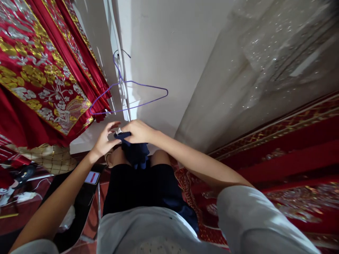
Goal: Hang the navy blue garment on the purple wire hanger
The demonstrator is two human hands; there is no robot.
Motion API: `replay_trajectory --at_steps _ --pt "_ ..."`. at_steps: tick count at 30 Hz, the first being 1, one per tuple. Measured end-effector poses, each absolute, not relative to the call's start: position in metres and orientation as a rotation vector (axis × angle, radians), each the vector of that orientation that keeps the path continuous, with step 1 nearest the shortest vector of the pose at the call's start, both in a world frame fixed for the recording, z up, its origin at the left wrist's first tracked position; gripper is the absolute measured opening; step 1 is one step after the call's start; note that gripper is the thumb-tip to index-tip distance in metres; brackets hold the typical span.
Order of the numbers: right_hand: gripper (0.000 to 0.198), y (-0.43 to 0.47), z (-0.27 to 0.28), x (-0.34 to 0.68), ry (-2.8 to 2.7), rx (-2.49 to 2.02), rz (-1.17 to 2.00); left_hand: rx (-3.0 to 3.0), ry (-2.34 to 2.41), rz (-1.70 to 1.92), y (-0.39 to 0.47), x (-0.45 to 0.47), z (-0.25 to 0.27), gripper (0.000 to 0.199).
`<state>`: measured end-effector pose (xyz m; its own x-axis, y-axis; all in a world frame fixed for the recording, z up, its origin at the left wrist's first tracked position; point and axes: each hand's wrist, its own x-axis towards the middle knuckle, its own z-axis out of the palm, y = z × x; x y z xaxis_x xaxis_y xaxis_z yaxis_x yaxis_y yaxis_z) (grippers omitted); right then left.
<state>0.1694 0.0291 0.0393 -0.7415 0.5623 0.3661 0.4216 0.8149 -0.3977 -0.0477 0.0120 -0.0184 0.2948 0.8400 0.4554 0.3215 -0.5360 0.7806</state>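
A bunched piece of navy cloth [135, 151] hangs in front of my thighs, its lower folds dangling. My right hand [140, 131] is closed around its upper part, with a small white bit showing by the fingertips. My left hand [103, 139] is just to the left, fingers curved and apart, the thumb close to the cloth's edge; whether it touches is unclear. Above both hands, a purple wire hanger [144, 85] hangs against the wall with no garment on it.
Red garments with gold and silver embroidery [53, 70] hang at left. A sparkling white gown [225, 88] and red embroidered fabric [299, 155] fill the right. A lit phone [92, 177] lies on a black surface at lower left, with cables beyond.
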Motion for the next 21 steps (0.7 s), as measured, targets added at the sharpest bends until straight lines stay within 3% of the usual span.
replay_trajectory --at_steps 1,3,6,8,11,16,21 --pt "0.006 0.024 0.041 0.173 -2.610 -0.743 0.313 2.021 0.992 1.096 0.015 -0.045 -0.016 0.047" --pt "0.025 0.025 0.044 0.185 -2.666 -0.780 0.222 2.051 0.999 0.864 0.017 -0.038 -0.019 0.027" --pt "0.059 0.054 0.042 0.204 -2.404 -0.876 0.214 2.041 1.039 0.731 0.008 -0.027 -0.032 0.033" --pt "0.070 0.084 0.032 0.210 -2.146 -0.955 0.248 1.974 0.998 0.786 -0.003 -0.023 -0.037 0.033" --pt "0.062 0.120 0.010 0.210 -1.988 -1.147 0.357 1.935 0.983 0.868 -0.019 -0.029 -0.030 0.034" --pt "0.021 0.124 -0.001 0.225 -1.966 -1.370 0.375 2.140 1.361 0.810 -0.021 -0.082 -0.004 0.027" --pt "0.029 0.094 0.027 0.265 -2.043 -1.233 0.287 2.323 1.533 0.858 -0.006 -0.113 0.038 0.024"
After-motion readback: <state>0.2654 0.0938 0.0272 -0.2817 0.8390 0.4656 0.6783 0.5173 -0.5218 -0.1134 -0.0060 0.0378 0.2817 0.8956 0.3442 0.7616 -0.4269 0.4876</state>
